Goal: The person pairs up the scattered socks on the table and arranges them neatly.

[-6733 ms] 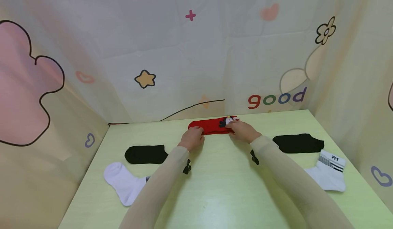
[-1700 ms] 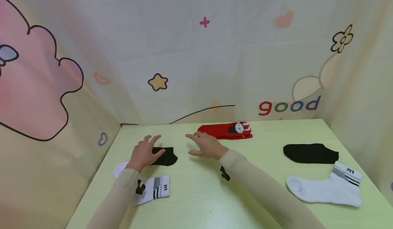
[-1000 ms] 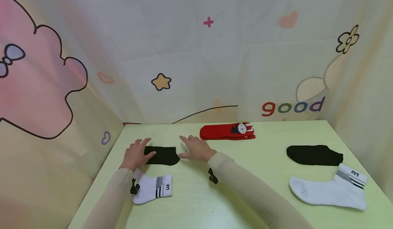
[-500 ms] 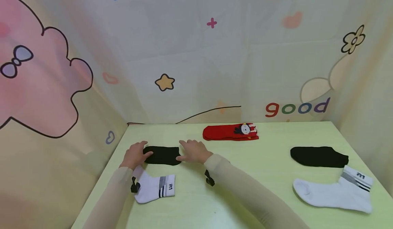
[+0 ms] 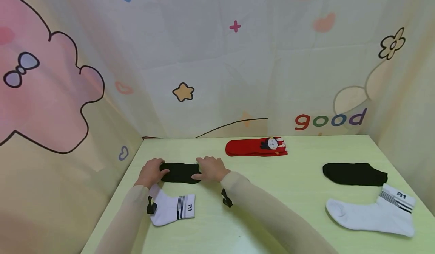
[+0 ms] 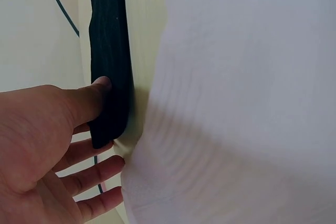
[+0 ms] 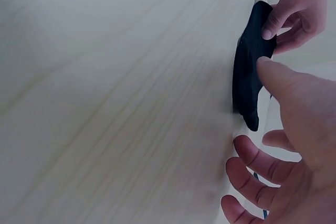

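A black ankle sock (image 5: 181,172) lies flat at the table's left, between both hands. My left hand (image 5: 150,173) grips its left end; in the left wrist view the thumb (image 6: 101,85) presses on the sock, with the index fingertip at its end. At the other end is my right hand (image 5: 211,169), thumb on the sock and curled fingers at its far side. The right wrist view shows that thumb (image 7: 275,72) against the fabric. Just in front lies a white striped sock (image 5: 170,208), partly covered by the left wrist.
A folded red sock (image 5: 248,147) with a cartoon figure lies at the table's back edge. On the right are another black sock (image 5: 355,174) and a white striped sock (image 5: 374,216). A printed curtain (image 5: 204,57) stands behind the table.
Both hands have left the red sock and moved left to the black one. Over the last second the right hand has closed in on the sock's right end; the left has settled on the other.
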Available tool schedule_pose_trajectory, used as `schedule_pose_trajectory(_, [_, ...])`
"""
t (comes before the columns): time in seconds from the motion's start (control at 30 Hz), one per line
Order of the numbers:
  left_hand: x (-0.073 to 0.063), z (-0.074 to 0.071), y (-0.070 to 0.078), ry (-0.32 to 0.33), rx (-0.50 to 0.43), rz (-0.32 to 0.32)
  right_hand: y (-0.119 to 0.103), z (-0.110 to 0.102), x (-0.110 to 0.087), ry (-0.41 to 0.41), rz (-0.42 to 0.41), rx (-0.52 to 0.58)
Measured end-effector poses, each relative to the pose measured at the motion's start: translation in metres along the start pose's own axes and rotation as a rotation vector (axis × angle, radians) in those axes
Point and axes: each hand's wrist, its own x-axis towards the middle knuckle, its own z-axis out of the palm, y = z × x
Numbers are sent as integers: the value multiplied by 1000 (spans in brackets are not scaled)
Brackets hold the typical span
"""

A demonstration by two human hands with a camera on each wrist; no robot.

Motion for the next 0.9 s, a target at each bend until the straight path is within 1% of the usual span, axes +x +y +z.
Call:
schedule_pose_trajectory(0.13, [1, 1, 0, 0, -8, 6, -4, -1, 0, 4, 3, 0])
schedule_pose_trajectory(0.4, [0, -1, 3, -7, -8, -6, -6, 0, 3, -8, 26, -11])
schedule_pose_trajectory(0.6, [-2, -2, 5, -8, -2, -13, -7, -1, 2, -22, 29, 1])
schedule_pose_trajectory(0.9, [-1, -1, 6, -9, -1, -16, -8, -2, 2, -19, 33, 31])
